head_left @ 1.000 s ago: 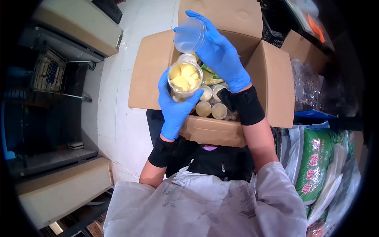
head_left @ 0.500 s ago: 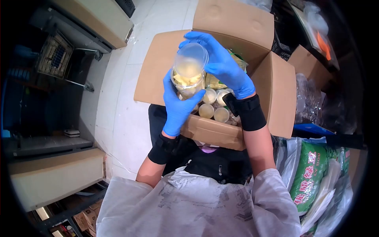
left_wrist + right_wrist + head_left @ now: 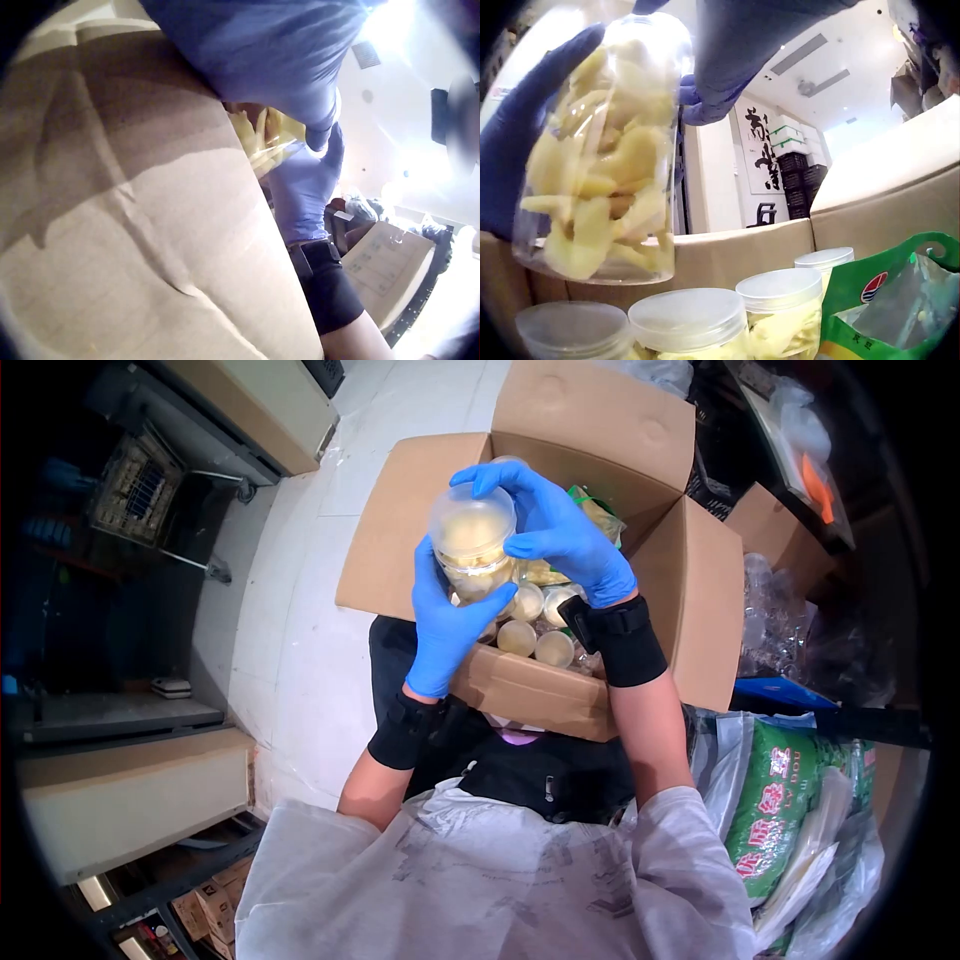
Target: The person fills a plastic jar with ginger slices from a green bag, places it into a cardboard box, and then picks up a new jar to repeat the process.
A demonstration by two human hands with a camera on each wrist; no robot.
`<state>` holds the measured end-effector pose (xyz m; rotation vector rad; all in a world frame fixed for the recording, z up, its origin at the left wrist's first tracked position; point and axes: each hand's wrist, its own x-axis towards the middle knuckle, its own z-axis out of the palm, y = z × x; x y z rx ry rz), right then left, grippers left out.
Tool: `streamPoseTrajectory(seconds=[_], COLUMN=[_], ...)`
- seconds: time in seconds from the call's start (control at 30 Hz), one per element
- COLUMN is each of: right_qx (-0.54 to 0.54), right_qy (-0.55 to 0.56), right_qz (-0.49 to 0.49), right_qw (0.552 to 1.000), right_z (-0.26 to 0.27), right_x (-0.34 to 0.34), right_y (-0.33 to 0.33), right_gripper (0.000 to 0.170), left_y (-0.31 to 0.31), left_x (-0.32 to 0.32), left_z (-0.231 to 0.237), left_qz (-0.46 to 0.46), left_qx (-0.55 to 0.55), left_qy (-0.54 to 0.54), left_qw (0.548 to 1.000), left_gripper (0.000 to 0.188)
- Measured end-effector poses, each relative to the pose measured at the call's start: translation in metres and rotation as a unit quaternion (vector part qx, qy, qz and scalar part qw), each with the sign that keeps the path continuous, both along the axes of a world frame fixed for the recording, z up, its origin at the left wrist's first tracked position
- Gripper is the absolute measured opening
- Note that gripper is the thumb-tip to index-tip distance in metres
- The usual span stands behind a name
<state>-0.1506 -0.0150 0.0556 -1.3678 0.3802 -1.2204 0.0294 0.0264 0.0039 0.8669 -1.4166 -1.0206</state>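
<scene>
Several jars [image 3: 688, 319] are lidded; another jar [image 3: 480, 577] is gripped by the left hand [image 3: 444, 632], its lid [image 3: 468, 525], seemingly unfastened, by the right hand [image 3: 572, 542].

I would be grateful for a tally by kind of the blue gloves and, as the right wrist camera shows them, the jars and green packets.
Blue gloves: 2
Hand-held jar: 1
Lidded jars in the box: 4
Green packet: 1
Total: 8
</scene>
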Motion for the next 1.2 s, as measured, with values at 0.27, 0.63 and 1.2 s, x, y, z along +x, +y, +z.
streamPoseTrajectory(seconds=[0.27,0.63,1.2], right_qx=[0.013,0.001,-0.023], right_qy=[0.056,0.086,0.158], right_qz=[0.024,0.015,-0.047], right_qw=[0.998,0.996,0.986], right_z=[0.010,0.014,0.024], right_x=[-0.006,-0.016,-0.016], right_y=[0.006,0.009,0.014], right_gripper=[0.054,0.038,0.039], left_y=[-0.002,-0.007,-0.008], left_x=[0.002,0.009,0.011], left_z=[-0.003,-0.003,0.002], left_qz=[-0.006,-0.089,-0.119], left_qx=[-0.016,0.031,0.065], left_qy=[-0.001,0.047,0.034], left_qw=[1.000,0.994,0.990], left_gripper=[0.086,0.087,0.086])
